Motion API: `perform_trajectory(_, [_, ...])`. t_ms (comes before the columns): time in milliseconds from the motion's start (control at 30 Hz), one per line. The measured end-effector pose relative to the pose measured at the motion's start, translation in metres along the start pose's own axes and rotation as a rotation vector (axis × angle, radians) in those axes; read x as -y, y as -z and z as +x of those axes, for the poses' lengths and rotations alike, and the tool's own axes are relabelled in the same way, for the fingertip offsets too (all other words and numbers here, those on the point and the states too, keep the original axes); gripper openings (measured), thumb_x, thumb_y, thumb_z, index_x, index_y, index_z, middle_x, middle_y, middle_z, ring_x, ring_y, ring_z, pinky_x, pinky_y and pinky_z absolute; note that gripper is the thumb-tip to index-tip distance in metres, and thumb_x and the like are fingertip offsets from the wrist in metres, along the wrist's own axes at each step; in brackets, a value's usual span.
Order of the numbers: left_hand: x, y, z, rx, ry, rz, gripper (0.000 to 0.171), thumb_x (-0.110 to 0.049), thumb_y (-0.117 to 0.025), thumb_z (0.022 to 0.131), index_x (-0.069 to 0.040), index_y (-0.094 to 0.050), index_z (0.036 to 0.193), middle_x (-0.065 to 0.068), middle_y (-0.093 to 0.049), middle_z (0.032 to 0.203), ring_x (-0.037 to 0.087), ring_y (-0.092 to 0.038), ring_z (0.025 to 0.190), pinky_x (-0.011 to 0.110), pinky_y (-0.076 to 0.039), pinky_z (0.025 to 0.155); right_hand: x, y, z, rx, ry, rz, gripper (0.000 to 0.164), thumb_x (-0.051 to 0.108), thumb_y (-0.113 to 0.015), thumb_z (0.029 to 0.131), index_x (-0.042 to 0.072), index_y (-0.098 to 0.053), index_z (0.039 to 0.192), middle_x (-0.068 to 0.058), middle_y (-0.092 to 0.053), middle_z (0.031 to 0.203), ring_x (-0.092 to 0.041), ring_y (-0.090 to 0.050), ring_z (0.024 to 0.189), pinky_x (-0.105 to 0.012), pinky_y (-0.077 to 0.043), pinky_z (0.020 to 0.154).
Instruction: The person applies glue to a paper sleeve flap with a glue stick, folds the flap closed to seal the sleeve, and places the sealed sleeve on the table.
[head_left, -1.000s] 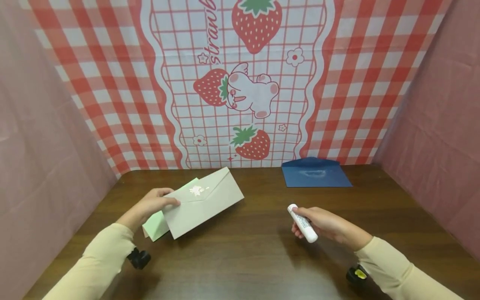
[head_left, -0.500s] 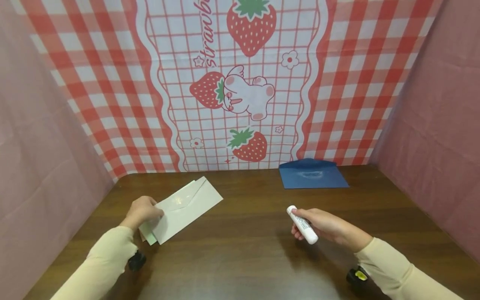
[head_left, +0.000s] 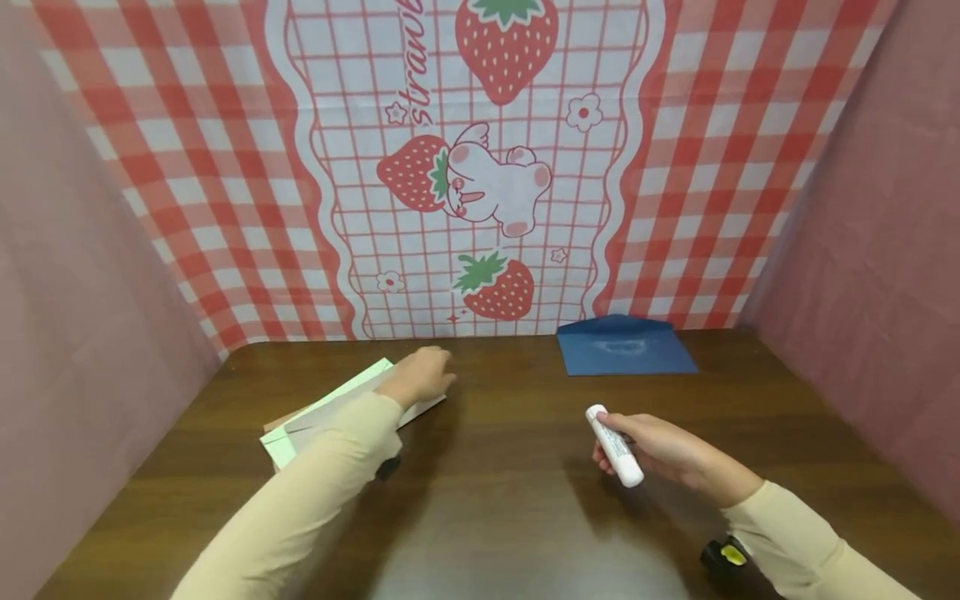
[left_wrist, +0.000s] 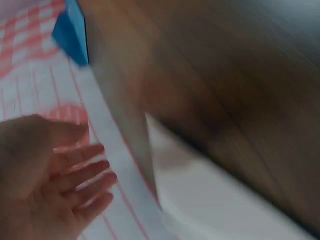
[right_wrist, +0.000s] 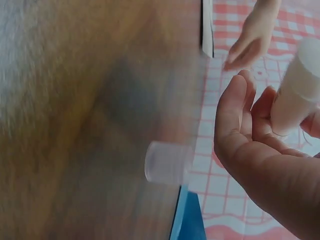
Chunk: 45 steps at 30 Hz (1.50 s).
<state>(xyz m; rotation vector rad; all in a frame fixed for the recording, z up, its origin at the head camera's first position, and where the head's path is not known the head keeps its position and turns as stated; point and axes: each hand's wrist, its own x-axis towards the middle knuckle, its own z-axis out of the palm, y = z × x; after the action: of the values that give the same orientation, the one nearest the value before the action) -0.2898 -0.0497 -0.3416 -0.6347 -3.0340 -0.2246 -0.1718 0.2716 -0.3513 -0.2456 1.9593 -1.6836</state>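
Note:
My right hand holds a white glue stick above the table, right of centre. In the right wrist view its white end faces up, with the fingers round the tube. My left hand is empty, its fingers loosely extended in the left wrist view. It passes over the pale grey-white envelope, which lies on a light green envelope. The left sleeve hides much of both. At the back right lies a blue envelope, flap raised, with a whitish smear on it.
A brown edge pokes out under the green envelope. A translucent cap-like cylinder shows in the right wrist view; what it rests on is unclear. A red-and-white strawberry cloth hangs behind the wooden table.
My left hand set the pale envelope down on the green one, let go of it and moved right across it. The right hand, still gripping the glue stick, has barely moved.

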Motion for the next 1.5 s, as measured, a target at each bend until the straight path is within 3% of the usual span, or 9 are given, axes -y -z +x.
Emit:
perform_trajectory(133, [-0.053, -0.023, 0.027, 0.101, -0.130, -0.002, 0.035, -0.023, -0.055, 0.096, -0.002, -0.058, 0.125, 0.014, -0.059, 0.133, 0.027, -0.055, 0.126, 0.037, -0.045, 0.105, -0.004, 0.002, -0.003, 0.003, 0.017, 0.064, 0.036, 0.034, -0.040, 0.103, 0.002, -0.055, 0.103, 0.001, -0.066, 0.087, -0.008, -0.065, 0.083, -0.026, -0.055, 0.078])
perform_trajectory(233, [-0.083, -0.037, 0.043, 0.164, -0.174, 0.020, 0.051, -0.021, -0.050, 0.098, -0.006, -0.039, 0.145, 0.007, -0.035, 0.156, 0.021, -0.035, 0.143, 0.031, -0.032, 0.116, -0.006, 0.005, -0.006, 0.007, 0.031, 0.061, 0.036, 0.034, -0.037, 0.104, 0.003, -0.056, 0.102, 0.003, -0.066, 0.088, -0.008, -0.066, 0.085, -0.027, -0.055, 0.080])
perform_trajectory(333, [-0.103, -0.045, 0.054, 0.208, -0.195, 0.045, 0.057, -0.020, -0.046, 0.099, -0.010, -0.027, 0.151, 0.004, -0.020, 0.162, 0.019, -0.023, 0.149, 0.029, -0.024, 0.120, -0.003, 0.011, -0.009, 0.002, 0.042, 0.048, 0.037, 0.034, -0.035, 0.104, 0.004, -0.056, 0.104, 0.004, -0.066, 0.091, -0.007, -0.065, 0.088, -0.027, -0.054, 0.081])
perform_trajectory(467, [-0.113, -0.049, 0.062, 0.250, -0.197, 0.077, 0.055, -0.024, -0.042, 0.100, -0.012, -0.028, 0.151, 0.002, -0.023, 0.161, 0.017, -0.022, 0.149, 0.028, -0.022, 0.121, 0.002, 0.017, -0.011, -0.012, 0.055, 0.054, 0.036, 0.035, -0.036, 0.104, 0.003, -0.053, 0.109, 0.005, -0.064, 0.094, -0.007, -0.063, 0.090, -0.026, -0.054, 0.081])
perform_trajectory(667, [-0.107, -0.051, 0.061, 0.270, -0.173, 0.115, 0.053, -0.030, -0.042, 0.100, -0.016, -0.031, 0.151, -0.001, -0.031, 0.158, 0.014, -0.031, 0.146, 0.028, -0.029, 0.118, 0.005, 0.023, -0.013, -0.038, 0.042, 0.018, 0.037, 0.034, -0.036, 0.104, 0.003, -0.053, 0.114, 0.008, -0.065, 0.095, -0.006, -0.062, 0.091, -0.025, -0.053, 0.080])
perform_trajectory(867, [-0.085, -0.046, 0.049, 0.234, -0.218, 0.157, 0.049, -0.031, -0.044, 0.100, -0.014, -0.040, 0.146, 0.001, -0.039, 0.153, 0.017, -0.040, 0.140, 0.030, -0.037, 0.113, 0.005, 0.027, -0.013, -0.032, 0.048, 0.013, 0.035, 0.034, -0.036, 0.104, 0.006, -0.056, 0.111, 0.009, -0.065, 0.095, -0.005, -0.063, 0.091, -0.024, -0.053, 0.079])
perform_trajectory(1067, [-0.065, -0.040, 0.020, 0.244, -0.278, 0.161, 0.049, -0.030, -0.046, 0.098, -0.008, -0.045, 0.142, 0.006, -0.044, 0.150, 0.019, -0.045, 0.137, 0.032, -0.039, 0.112, 0.006, 0.032, -0.013, -0.029, 0.049, 0.011, 0.036, 0.034, -0.035, 0.104, 0.005, -0.055, 0.112, 0.010, -0.066, 0.095, -0.004, -0.063, 0.091, -0.025, -0.053, 0.078])
perform_trajectory(1300, [-0.056, -0.033, -0.018, 0.267, -0.301, 0.200, 0.047, -0.031, -0.051, 0.097, -0.009, -0.050, 0.138, 0.005, -0.048, 0.147, 0.019, -0.050, 0.133, 0.032, -0.043, 0.108, 0.004, 0.035, -0.014, -0.023, 0.040, 0.022, 0.034, 0.033, -0.035, 0.105, 0.008, -0.056, 0.111, 0.010, -0.068, 0.095, -0.005, -0.064, 0.091, -0.026, -0.053, 0.078])
perform_trajectory(1500, [-0.051, -0.030, -0.039, 0.205, -0.372, 0.257, 0.040, -0.032, -0.058, 0.093, -0.008, -0.062, 0.125, 0.005, -0.060, 0.132, 0.017, -0.061, 0.119, 0.029, -0.051, 0.096, 0.003, 0.038, -0.014, -0.035, 0.034, 0.014, 0.038, 0.033, -0.034, 0.105, 0.003, -0.056, 0.114, 0.010, -0.068, 0.096, -0.004, -0.064, 0.092, -0.026, -0.053, 0.078])
